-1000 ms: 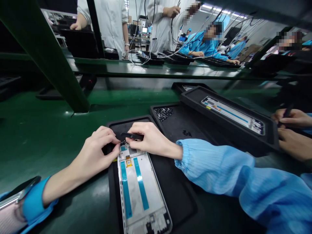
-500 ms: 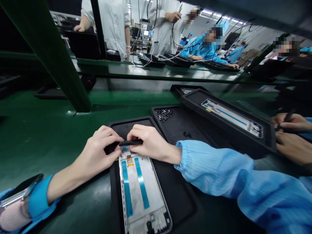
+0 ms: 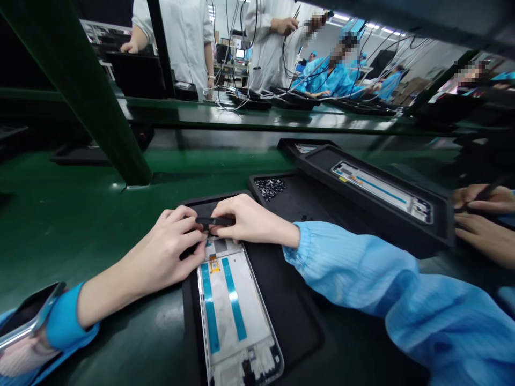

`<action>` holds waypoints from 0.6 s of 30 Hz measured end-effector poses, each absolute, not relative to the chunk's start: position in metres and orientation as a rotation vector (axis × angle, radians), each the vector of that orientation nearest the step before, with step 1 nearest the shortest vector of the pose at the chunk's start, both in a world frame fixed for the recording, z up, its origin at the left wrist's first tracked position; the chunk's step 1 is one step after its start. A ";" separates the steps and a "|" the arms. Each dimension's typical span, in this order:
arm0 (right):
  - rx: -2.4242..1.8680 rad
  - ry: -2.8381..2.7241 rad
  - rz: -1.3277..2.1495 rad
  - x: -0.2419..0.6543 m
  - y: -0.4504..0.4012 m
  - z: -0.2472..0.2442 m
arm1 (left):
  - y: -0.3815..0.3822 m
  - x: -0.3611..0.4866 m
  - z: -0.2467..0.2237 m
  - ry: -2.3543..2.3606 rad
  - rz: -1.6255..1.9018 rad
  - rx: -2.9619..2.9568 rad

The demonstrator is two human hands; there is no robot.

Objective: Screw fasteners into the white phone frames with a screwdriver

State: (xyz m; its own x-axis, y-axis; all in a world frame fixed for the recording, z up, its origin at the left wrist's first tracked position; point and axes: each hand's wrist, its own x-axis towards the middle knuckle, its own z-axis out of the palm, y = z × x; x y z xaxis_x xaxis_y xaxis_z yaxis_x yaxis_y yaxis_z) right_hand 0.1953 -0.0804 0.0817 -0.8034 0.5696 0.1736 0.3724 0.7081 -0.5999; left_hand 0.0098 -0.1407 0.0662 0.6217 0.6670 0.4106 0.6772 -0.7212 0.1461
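Observation:
A silver phone frame [image 3: 225, 321] with two blue strips and a small orange flex piece lies in a black tray [image 3: 298, 327] before me. My right hand [image 3: 245, 220] is closed around slim black tweezers [image 3: 219, 221], held sideways above the frame's far end. At the frame's far left corner, my left hand [image 3: 177, 246] has its fingertips bent together in a pinch. Whatever sits between them is too small or hidden to make out. The fingertips of both hands nearly meet there, covering part of that end.
Behind my right hand, another black tray [image 3: 322, 201] holds a heap of small dark parts [image 3: 269, 189]. A raised tray [image 3: 386, 214] with another phone frame [image 3: 382, 193] stands right, near a co-worker's hands [image 3: 485, 214]. A green post [image 3: 100, 107] rises at left.
My right hand and the tweezers have shifted slightly away from me, uncovering a grey patch on the frame. My left hand has moved slightly to the right.

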 end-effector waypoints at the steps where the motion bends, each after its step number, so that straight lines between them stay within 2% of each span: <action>1: -0.794 -2.532 0.927 0.196 -0.078 0.081 | -0.140 0.010 0.067 -1.160 -0.683 -2.814; 4: -0.937 -2.393 1.289 0.197 -0.072 0.079 | -0.140 0.011 0.067 -1.172 -0.678 -2.838; 7: -0.998 -2.319 1.405 0.196 -0.069 0.077 | -0.140 0.011 0.067 -1.168 -0.667 -2.845; 11: -1.052 -2.317 1.416 0.191 -0.069 0.080 | -0.140 0.013 0.070 -1.145 -0.618 -2.847; 18: -1.027 -2.345 1.204 0.189 -0.076 0.081 | -0.142 0.015 0.071 -1.085 -0.481 -2.758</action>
